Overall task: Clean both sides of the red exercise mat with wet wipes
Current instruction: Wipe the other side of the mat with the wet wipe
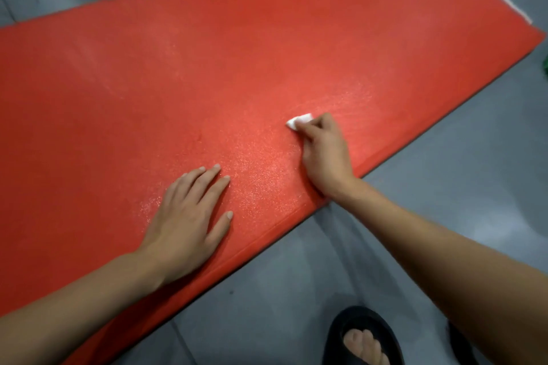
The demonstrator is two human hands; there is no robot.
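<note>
**Wipe pressed to the red mat**

The red exercise mat lies flat on the grey floor. The right hand curls its fingers around a folded white wet wipe, pressing it onto the mat near its close edge. The left hand rests palm-down on the mat, fingers straight and slightly spread. A black sandal stands on the floor nearby.

We see even, soft overhead light; faint sheen on red mat; weak shadows beside right hand; slight overall softness; wide-angle bend at edges; corners dimmer.
</note>
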